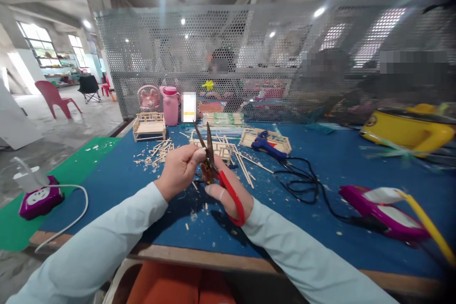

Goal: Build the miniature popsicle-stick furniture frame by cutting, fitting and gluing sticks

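While right hand [240,187] holds scissors [210,152], pink flask [171,111] stands lidded.

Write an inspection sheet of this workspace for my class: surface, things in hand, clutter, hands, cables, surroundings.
Surface: blue tabletop, scattered with pale scraps.
Things in hand: red-handled scissors, open.
Clutter: loose sticks, miniature stick bench, blue glue gun.
Hands: right hand holds the scissors; left hand is close by them, its grip unclear.
Cables: black cable, partly coiled, at right; white cable at left.
Surroundings: perforated screen behind the tabletop.
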Demonstrator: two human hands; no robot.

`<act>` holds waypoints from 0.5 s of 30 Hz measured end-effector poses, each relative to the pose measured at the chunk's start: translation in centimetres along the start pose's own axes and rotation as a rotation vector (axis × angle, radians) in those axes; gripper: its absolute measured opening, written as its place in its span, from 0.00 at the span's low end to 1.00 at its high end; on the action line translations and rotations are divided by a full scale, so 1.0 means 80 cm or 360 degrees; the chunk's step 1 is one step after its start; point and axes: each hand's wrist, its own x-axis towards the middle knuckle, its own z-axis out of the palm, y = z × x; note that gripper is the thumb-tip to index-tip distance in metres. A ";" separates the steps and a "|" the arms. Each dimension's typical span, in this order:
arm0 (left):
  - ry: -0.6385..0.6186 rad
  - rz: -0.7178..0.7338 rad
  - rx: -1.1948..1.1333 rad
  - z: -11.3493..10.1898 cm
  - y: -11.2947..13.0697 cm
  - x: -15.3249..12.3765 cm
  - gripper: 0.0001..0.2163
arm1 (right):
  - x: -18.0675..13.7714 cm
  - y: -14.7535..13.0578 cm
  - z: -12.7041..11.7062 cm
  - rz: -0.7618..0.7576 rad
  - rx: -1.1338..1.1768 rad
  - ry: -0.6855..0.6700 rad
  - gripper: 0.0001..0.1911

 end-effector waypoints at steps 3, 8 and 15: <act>0.0026 0.0160 0.0225 -0.003 0.000 0.001 0.19 | 0.000 0.006 0.000 -0.0023 -0.0031 0.0002 0.31; 0.0063 0.0363 0.0385 -0.006 0.000 0.003 0.17 | 0.000 0.000 -0.001 -0.0045 -0.0064 0.0012 0.29; 0.0142 0.0458 0.0500 -0.008 0.001 0.002 0.15 | -0.003 -0.007 -0.004 -0.0078 -0.0078 -0.0022 0.30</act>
